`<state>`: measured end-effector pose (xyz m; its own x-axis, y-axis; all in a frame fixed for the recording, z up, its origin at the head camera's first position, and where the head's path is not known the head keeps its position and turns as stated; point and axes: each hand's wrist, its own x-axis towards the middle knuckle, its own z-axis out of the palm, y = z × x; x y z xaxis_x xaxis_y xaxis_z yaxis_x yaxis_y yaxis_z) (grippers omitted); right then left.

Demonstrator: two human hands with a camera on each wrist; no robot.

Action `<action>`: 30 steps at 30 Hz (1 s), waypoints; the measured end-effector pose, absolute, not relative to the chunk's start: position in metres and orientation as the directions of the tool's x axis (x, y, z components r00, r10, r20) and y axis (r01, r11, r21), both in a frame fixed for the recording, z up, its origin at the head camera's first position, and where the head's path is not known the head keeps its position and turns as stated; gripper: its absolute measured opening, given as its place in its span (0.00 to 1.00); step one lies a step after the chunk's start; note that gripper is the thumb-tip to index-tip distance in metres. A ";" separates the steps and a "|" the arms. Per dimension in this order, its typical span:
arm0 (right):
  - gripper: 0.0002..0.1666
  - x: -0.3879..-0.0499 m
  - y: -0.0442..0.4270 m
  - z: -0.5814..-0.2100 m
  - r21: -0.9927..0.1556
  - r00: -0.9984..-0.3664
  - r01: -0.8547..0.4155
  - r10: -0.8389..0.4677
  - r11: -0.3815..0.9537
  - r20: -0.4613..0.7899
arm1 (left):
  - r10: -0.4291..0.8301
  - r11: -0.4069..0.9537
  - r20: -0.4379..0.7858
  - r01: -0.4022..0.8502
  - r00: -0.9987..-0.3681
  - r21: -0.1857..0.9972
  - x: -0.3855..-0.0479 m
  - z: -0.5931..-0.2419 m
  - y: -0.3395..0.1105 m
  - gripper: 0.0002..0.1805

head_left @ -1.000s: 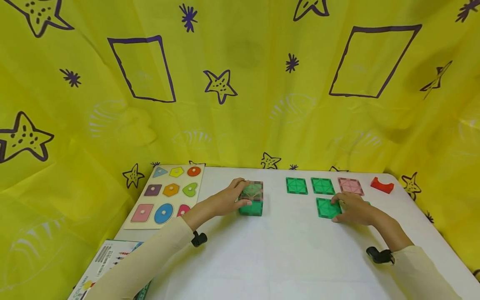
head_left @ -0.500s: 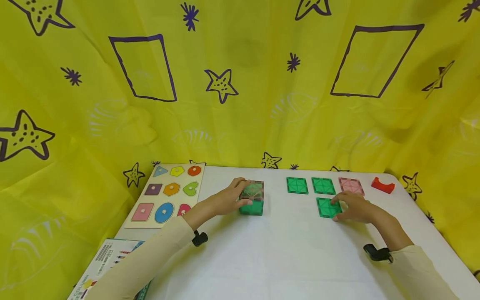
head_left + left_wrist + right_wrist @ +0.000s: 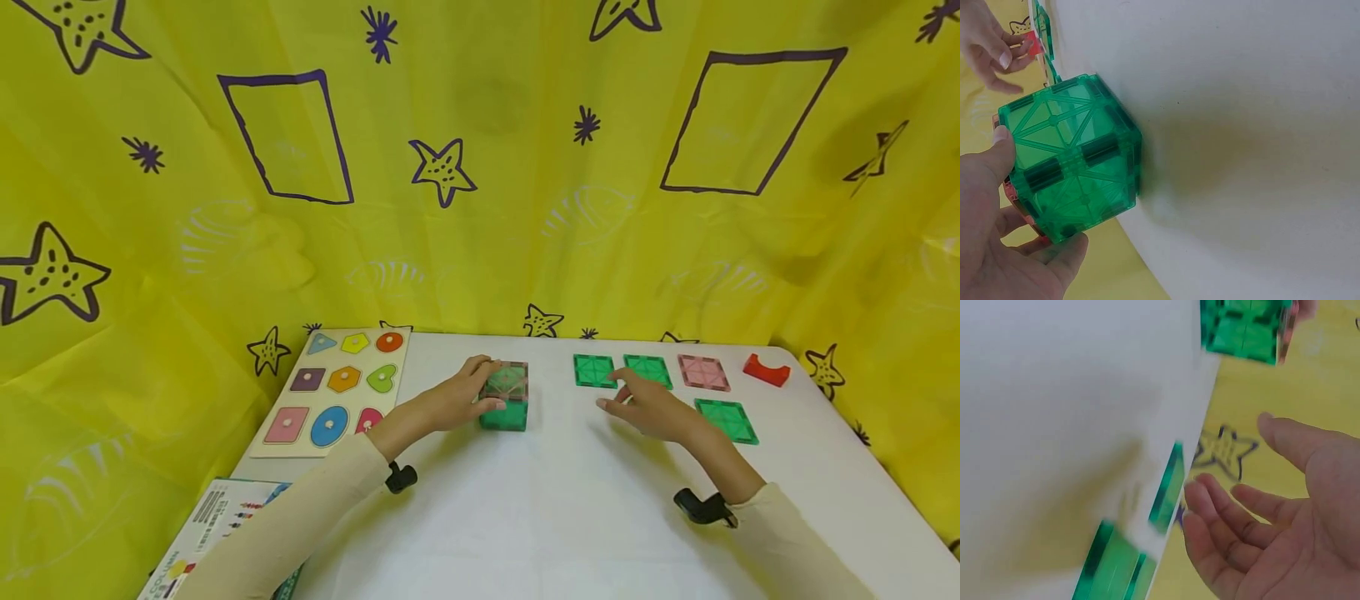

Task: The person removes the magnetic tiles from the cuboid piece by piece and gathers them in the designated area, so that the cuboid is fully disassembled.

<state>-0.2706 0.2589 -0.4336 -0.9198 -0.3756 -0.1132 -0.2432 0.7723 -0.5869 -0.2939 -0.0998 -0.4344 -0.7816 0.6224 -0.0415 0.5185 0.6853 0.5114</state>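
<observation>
A cube of magnetic tiles (image 3: 504, 415) has green sides and a pinkish top; my left hand (image 3: 446, 404) grips it from the left. In the left wrist view, the thumb lies along one face of the green cube (image 3: 1072, 156) and the fingers lie on the other side. My right hand (image 3: 648, 407) hovers just in front of two flat green tiles (image 3: 595, 372) (image 3: 649, 370), fingers loosely bent. The right wrist view shows the right hand (image 3: 1266, 512) empty, thumb apart, beside green tiles (image 3: 1168, 487) and below the cube (image 3: 1244, 328).
A pink tile (image 3: 703, 372), another green tile (image 3: 727, 421) and a red notched block (image 3: 766, 370) lie to the right. At the left are a wooden shape board (image 3: 300, 379) and a printed box (image 3: 213, 521). A yellow curtain (image 3: 495, 250) stands behind the white table (image 3: 525, 517).
My right hand has left the front green tile and moved left towards the cube, uncovering the green tile at the right. My left hand and the cube have stayed in place.
</observation>
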 end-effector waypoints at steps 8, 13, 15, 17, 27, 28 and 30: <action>0.53 -0.283 0.193 -0.436 -0.700 -0.877 -0.270 -0.469 0.661 -0.104 | 0.623 0.693 -0.052 0.519 -0.781 0.501 -0.295 -0.435 -0.100 0.43; 0.59 -0.295 0.166 -0.436 -0.817 -0.868 -0.215 -0.488 0.535 -0.091 | 0.622 0.690 -0.041 0.523 -0.782 0.500 -0.296 -0.435 -0.100 0.40; 0.60 -0.299 0.159 -0.437 -0.853 -0.865 -0.184 -0.492 0.489 -0.096 | 0.625 0.686 -0.037 0.526 -0.780 0.503 -0.296 -0.435 -0.101 0.40; 0.61 -0.302 0.156 -0.438 -0.871 -0.860 -0.163 -0.499 0.463 -0.104 | 0.631 0.684 -0.041 0.530 -0.775 0.501 -0.296 -0.434 -0.100 0.40; 0.51 -0.304 0.148 -0.438 -0.838 -0.822 -0.287 -0.569 0.464 -0.033 | 0.621 0.698 -0.055 0.519 -0.782 0.493 -0.300 -0.430 -0.100 0.40; 0.50 -0.304 0.148 -0.438 -0.838 -0.818 -0.296 -0.575 0.459 -0.026 | 0.620 0.698 -0.057 0.517 -0.782 0.496 -0.301 -0.429 -0.100 0.41; 0.47 -0.304 0.148 -0.438 -0.832 -0.812 -0.316 -0.584 0.455 -0.011 | 0.619 0.697 -0.061 0.513 -0.783 0.500 -0.302 -0.429 -0.100 0.41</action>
<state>-0.3038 0.1482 -0.4376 -0.8115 -0.5842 -0.0111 -0.3163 0.4552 -0.8323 -0.3021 -0.0995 -0.4290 -0.7827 0.6195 -0.0606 0.5134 0.6975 0.5000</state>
